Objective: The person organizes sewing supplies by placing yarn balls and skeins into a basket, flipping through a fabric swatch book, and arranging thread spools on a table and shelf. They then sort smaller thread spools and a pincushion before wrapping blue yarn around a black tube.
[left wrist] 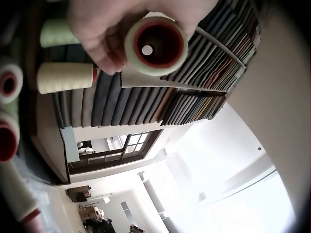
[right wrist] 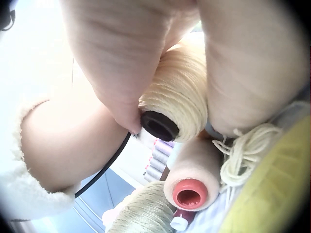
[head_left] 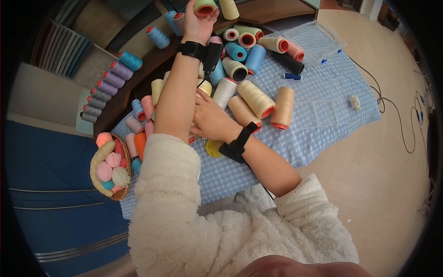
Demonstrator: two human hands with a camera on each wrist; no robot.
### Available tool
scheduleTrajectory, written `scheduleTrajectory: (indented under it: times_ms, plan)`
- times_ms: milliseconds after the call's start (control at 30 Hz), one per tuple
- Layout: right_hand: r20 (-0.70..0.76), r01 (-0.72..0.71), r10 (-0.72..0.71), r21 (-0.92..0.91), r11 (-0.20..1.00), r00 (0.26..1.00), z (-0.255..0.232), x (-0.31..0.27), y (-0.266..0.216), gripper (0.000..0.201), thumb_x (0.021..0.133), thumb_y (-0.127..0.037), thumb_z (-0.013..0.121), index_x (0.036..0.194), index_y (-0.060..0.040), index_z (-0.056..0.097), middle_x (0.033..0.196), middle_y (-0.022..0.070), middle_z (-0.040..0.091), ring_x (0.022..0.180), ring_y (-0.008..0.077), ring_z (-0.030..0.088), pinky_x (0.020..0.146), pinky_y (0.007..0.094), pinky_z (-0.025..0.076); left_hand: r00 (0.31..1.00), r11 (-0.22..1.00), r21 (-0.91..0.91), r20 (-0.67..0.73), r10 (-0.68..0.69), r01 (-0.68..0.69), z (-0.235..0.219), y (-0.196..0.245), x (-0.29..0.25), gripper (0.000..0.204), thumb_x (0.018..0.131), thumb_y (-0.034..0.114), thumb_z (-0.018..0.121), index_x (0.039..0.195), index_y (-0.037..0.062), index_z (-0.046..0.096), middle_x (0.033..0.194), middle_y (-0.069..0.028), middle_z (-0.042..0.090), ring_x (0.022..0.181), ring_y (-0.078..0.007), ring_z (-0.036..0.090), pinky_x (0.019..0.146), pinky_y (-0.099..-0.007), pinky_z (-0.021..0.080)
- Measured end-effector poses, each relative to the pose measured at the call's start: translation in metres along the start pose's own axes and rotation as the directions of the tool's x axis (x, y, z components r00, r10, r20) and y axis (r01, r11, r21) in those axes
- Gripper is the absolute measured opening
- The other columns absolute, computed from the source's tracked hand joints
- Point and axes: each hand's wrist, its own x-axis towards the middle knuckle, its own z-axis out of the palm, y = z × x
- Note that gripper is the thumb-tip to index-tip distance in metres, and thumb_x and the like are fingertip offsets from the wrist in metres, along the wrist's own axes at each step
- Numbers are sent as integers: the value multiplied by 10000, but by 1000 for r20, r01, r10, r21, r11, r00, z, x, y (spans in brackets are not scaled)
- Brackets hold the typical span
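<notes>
My left hand (head_left: 198, 28) is stretched far out at the top of the head view. It grips a pale green thread cone (head_left: 204, 8) whose hollow red core (left wrist: 160, 44) faces the left wrist camera. Nearer to me, my right hand (head_left: 213, 119) is over the heap, below the left forearm. In the right wrist view its fingers lie on both sides of a cream thread cone (right wrist: 181, 87) with a black core, gripping it. A pale cone with a red core (right wrist: 197, 170) and a loose tangle of cream yarn (right wrist: 250, 153) lie just beneath.
Several thread cones, such as a cream one (head_left: 255, 98), crowd the blue checked cloth (head_left: 314, 141). A basket (head_left: 110, 196) of yarn balls stands at left. A row of spools (head_left: 107, 87) lines the shelf. Clear plastic cases (head_left: 318, 44) lie at right, with cables (head_left: 406, 124) on the floor.
</notes>
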Motion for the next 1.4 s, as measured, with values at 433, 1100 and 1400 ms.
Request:
scheduleTrajectory:
  times_ms: [433, 1100, 1400]
  plan:
    - [-148, -75, 97, 146, 986, 984, -1, 0, 4, 531, 838, -268, 670, 1324, -70, 597, 1388, 158, 561, 1392, 350, 411, 1227, 501, 212, 922, -31, 994, 106, 372, -102, -31, -47, 27, 698, 667, 386, 885, 1116, -71, 608, 1114, -269, 698, 1035, -390, 693, 927, -426, 547]
    - [-136, -146, 180, 226, 963, 974, -5, 0, 5, 583, 939, -323, 592, 1430, -23, 498, 1508, 184, 459, 1480, 379, 282, 1242, 499, 153, 766, -319, 930, 339, 547, -183, -50, -86, 79, 391, 897, 285, 695, 1135, -14, 615, 1057, -140, 694, 992, -293, 670, 836, -378, 532]
    - [-113, -166, 189, 189, 968, 975, -4, -1, 6, 594, 924, -331, 606, 1423, -25, 505, 1500, 181, 467, 1480, 371, 285, 1241, 493, 160, 892, -138, 954, 298, 339, -267, -81, -106, 104, 480, 812, 256, 715, 1179, -48, 655, 1156, -216, 702, 1095, -341, 667, 967, -410, 515]
